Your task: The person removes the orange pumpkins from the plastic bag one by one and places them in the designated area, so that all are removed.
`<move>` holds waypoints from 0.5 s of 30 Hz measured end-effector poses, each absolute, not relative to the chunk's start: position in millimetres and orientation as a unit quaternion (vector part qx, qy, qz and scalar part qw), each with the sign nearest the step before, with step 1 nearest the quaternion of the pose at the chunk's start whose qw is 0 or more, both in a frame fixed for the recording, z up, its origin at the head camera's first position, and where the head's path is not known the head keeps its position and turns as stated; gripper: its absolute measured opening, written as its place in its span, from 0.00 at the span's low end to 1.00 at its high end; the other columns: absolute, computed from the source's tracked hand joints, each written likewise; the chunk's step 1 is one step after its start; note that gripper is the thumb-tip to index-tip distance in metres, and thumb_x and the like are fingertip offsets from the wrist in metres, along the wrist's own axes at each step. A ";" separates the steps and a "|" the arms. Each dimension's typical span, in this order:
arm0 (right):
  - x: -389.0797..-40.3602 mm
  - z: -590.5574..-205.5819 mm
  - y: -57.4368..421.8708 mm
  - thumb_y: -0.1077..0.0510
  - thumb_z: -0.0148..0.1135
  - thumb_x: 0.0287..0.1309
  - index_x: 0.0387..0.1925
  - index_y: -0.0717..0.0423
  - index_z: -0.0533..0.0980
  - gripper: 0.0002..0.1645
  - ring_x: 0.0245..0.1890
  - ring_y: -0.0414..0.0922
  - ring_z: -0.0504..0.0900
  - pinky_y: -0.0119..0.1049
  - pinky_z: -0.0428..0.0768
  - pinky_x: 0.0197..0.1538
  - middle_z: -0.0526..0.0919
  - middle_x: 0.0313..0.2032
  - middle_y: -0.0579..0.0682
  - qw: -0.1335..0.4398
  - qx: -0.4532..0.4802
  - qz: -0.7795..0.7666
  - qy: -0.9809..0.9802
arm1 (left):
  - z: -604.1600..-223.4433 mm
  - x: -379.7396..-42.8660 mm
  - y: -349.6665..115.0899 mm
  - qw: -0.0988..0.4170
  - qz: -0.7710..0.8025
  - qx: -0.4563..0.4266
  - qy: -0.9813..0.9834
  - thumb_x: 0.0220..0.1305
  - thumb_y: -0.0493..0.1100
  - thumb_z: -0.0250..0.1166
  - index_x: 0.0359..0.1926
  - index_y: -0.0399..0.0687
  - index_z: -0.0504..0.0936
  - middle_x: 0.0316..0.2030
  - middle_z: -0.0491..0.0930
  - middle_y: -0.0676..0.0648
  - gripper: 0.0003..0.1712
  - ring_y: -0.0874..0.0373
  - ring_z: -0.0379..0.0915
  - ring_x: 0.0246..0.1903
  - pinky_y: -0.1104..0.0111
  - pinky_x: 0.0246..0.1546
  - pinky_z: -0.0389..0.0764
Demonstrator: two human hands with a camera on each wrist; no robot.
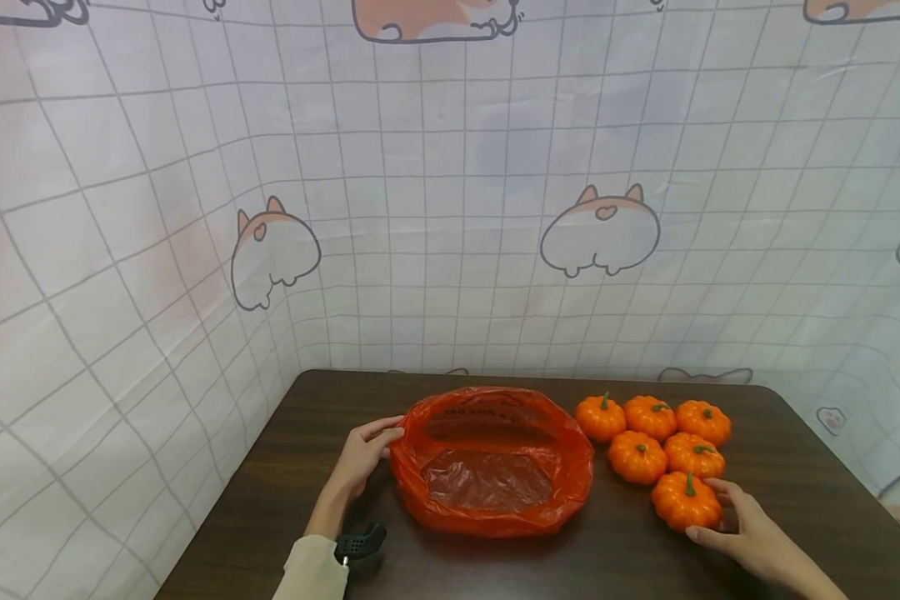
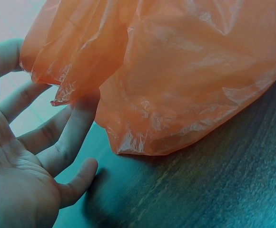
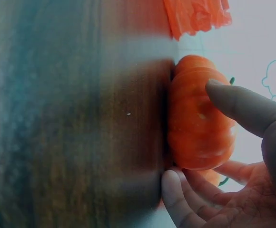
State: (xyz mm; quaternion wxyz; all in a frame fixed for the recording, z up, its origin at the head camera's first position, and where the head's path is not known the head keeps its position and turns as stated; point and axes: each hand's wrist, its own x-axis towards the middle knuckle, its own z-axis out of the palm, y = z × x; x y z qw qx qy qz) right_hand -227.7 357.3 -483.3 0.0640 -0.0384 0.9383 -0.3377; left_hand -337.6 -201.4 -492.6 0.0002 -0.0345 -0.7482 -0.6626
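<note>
A red plastic bag (image 1: 495, 521) stands with its mouth spread wide on the dark table, its floor bare inside. At its left rim, my left hand (image 1: 363, 458) pinches the folded edge between thumb and fingers; the left wrist view shows the fingers (image 2: 78, 123) behind the orange-looking film. Over on the right, my right hand (image 1: 746, 529) grips the nearest small orange pumpkin (image 1: 682, 502). Its thumb (image 3: 238, 102) lies on one side of the pumpkin (image 3: 200, 118), with the other fingers around the opposite side. The pumpkin sits at table level.
Behind the held pumpkin, several more small pumpkins (image 1: 636, 457) cluster right of the bag. The table (image 1: 270, 500) has its back edge against a white grid-patterned cloth (image 1: 450, 208) with cartoon dogs, which also hangs on both sides. A black device (image 1: 360, 542) sits at the left wrist.
</note>
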 end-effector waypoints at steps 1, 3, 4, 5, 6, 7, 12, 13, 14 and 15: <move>-227.4 -483.3 357.7 0.46 0.67 0.65 0.70 0.75 0.52 0.51 0.55 0.73 0.76 0.59 0.83 0.52 0.59 0.63 0.84 0.065 -0.039 -0.339 0.938 | -492.9 -337.6 -201.3 0.000 -0.663 -0.035 -0.748 0.72 0.46 0.64 0.62 0.42 0.82 0.51 0.87 0.40 0.22 0.58 0.85 0.32 0.64 0.46 0.87; -226.6 -483.0 358.5 0.46 0.67 0.66 0.70 0.75 0.52 0.51 0.55 0.72 0.76 0.59 0.83 0.52 0.59 0.63 0.84 0.067 -0.040 -0.340 0.937 | -493.6 -337.6 -201.2 0.000 -0.664 -0.036 -0.747 0.72 0.46 0.64 0.62 0.42 0.82 0.51 0.87 0.40 0.22 0.57 0.85 0.32 0.63 0.46 0.87; -226.3 -482.8 358.8 0.47 0.67 0.66 0.70 0.75 0.52 0.51 0.55 0.71 0.77 0.58 0.83 0.52 0.59 0.63 0.83 0.067 -0.041 -0.341 0.937 | -493.8 -337.6 -201.2 0.000 -0.666 -0.036 -0.745 0.72 0.46 0.64 0.62 0.42 0.82 0.51 0.87 0.40 0.22 0.57 0.85 0.32 0.63 0.45 0.87; -226.0 -482.6 359.1 0.47 0.67 0.66 0.70 0.76 0.52 0.51 0.55 0.71 0.77 0.57 0.83 0.51 0.59 0.63 0.83 0.067 -0.041 -0.341 0.937 | -493.9 -337.7 -201.0 0.000 -0.666 -0.035 -0.745 0.72 0.45 0.64 0.62 0.42 0.82 0.51 0.87 0.40 0.21 0.57 0.85 0.32 0.63 0.45 0.87; -225.9 -482.3 359.4 0.47 0.67 0.66 0.70 0.76 0.52 0.51 0.55 0.70 0.77 0.57 0.83 0.51 0.59 0.63 0.83 0.068 -0.042 -0.342 0.936 | -494.1 -337.9 -200.9 -0.001 -0.668 -0.034 -0.744 0.72 0.45 0.64 0.62 0.43 0.82 0.51 0.87 0.40 0.21 0.57 0.85 0.31 0.63 0.45 0.87; -225.7 -482.0 359.6 0.47 0.66 0.66 0.70 0.76 0.51 0.51 0.55 0.69 0.77 0.56 0.83 0.51 0.59 0.63 0.83 0.069 -0.043 -0.343 0.936 | -494.3 -337.8 -200.8 0.000 -0.668 -0.034 -0.744 0.72 0.45 0.64 0.62 0.42 0.82 0.51 0.87 0.40 0.21 0.57 0.85 0.31 0.64 0.44 0.87; -224.6 -479.6 360.0 0.47 0.65 0.67 0.70 0.76 0.52 0.50 0.55 0.70 0.76 0.58 0.83 0.50 0.60 0.63 0.82 0.070 -0.050 -0.338 0.937 | -493.3 -336.7 -200.4 -0.003 -0.670 -0.035 -0.742 0.72 0.44 0.64 0.62 0.41 0.82 0.51 0.86 0.38 0.22 0.58 0.84 0.30 0.65 0.43 0.87; -224.0 -478.9 360.0 0.47 0.65 0.67 0.70 0.76 0.52 0.50 0.55 0.71 0.76 0.58 0.83 0.50 0.60 0.63 0.82 0.069 -0.052 -0.335 0.938 | -493.0 -336.5 -200.3 -0.004 -0.670 -0.037 -0.741 0.73 0.44 0.64 0.63 0.41 0.81 0.52 0.86 0.37 0.22 0.58 0.84 0.30 0.65 0.43 0.86; -223.4 -478.0 360.0 0.47 0.65 0.67 0.71 0.75 0.52 0.50 0.55 0.71 0.75 0.58 0.83 0.50 0.60 0.62 0.82 0.068 -0.055 -0.333 0.939 | -492.6 -336.1 -200.4 -0.005 -0.672 -0.036 -0.740 0.73 0.44 0.64 0.63 0.41 0.81 0.52 0.86 0.37 0.22 0.58 0.84 0.30 0.65 0.43 0.86; -222.7 -477.0 359.9 0.47 0.65 0.67 0.71 0.75 0.52 0.49 0.55 0.70 0.75 0.58 0.82 0.49 0.61 0.61 0.82 0.065 -0.058 -0.328 0.940 | -492.3 -335.9 -200.5 -0.006 -0.674 -0.036 -0.738 0.72 0.44 0.64 0.63 0.41 0.81 0.52 0.86 0.37 0.22 0.58 0.84 0.30 0.65 0.43 0.86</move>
